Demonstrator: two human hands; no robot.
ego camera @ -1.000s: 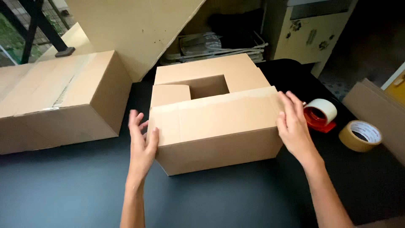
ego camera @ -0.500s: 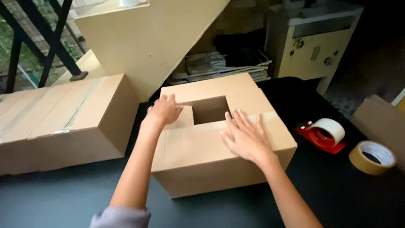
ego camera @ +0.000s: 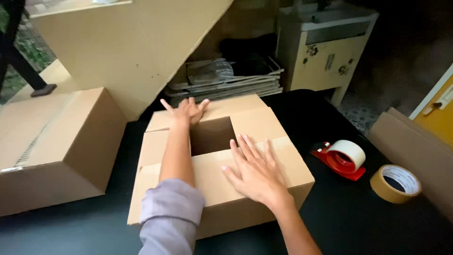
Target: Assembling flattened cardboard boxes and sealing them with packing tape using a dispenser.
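A brown cardboard box sits on the dark table in front of me, its four top flaps folded in around a square gap in the middle. My left hand lies flat with fingers spread on the far flap, the arm reaching across the box in a lilac sleeve. My right hand presses flat on the near flap, fingers apart. Neither hand holds anything.
A closed, taped cardboard box stands at the left. To the right lie a red tape dispenser with a white roll, a brown tape roll and flat cardboard. Stacked wire trays and a cream cabinet stand behind.
My left hand moved from the box's left side up to the far flap. My right hand came from the right edge onto the near flap. The view has drawn closer.
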